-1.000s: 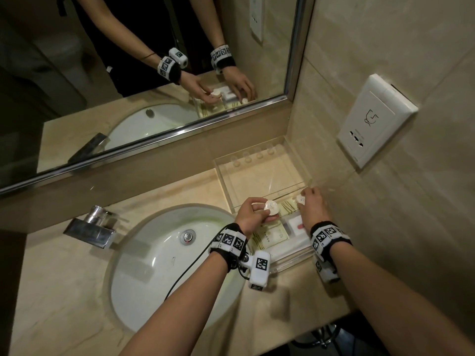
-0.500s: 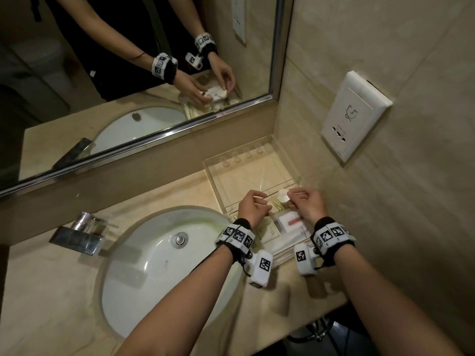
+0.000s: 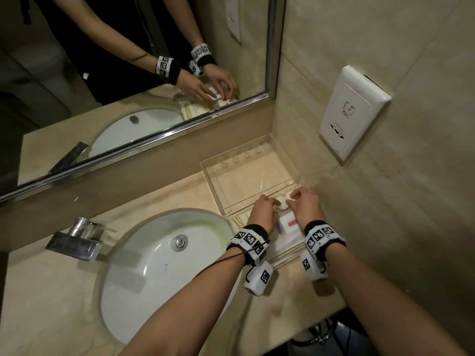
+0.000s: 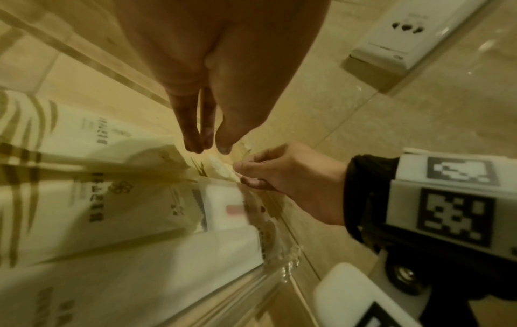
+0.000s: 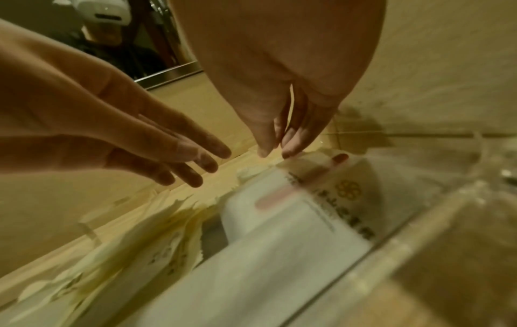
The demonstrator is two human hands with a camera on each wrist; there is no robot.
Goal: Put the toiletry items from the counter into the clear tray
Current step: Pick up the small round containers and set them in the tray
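Looking down from the head view, both hands meet over the near half of the clear tray [image 3: 250, 173], which sits on the counter [image 3: 64, 291] in the corner by the tiled wall. The left hand [image 3: 263, 214] has its fingers bent down onto a small white round item [image 3: 279, 202] inside the tray. The right hand [image 3: 305, 206] pinches a second white piece just beside it. A white box [image 3: 288, 224] with a pink stripe lies in the tray between the wrists, and striped sachets [image 3: 240, 222] lie at the tray's left edge. The far half of the tray holds nothing visible. A sink [image 3: 159, 265] and tap [image 3: 77, 240] lie to the left, a mirror [image 3: 128, 73] behind, a socket [image 3: 352, 111] on the wall.

In the left wrist view, the left hand [image 4: 212, 88] shows straight fingers [image 4: 193, 141] pointing down, their tips just above a white crinkled wrapper [image 4: 221, 169]; its grip is apart and holds nothing. The right hand [image 4: 288, 177] pinches that wrapper between thumb and fingertips. Sachets [image 4: 92, 177] and the box [image 4: 223, 208] lie below.

In the right wrist view, the right hand [image 5: 279, 77] has thumb and fingers pressed together at their tips on the edge of a pale packet [image 5: 316, 161]. The left hand [image 5: 112, 124] hangs beside it with fingers straight and spread, apart from the box [image 5: 265, 210], which is blurred.
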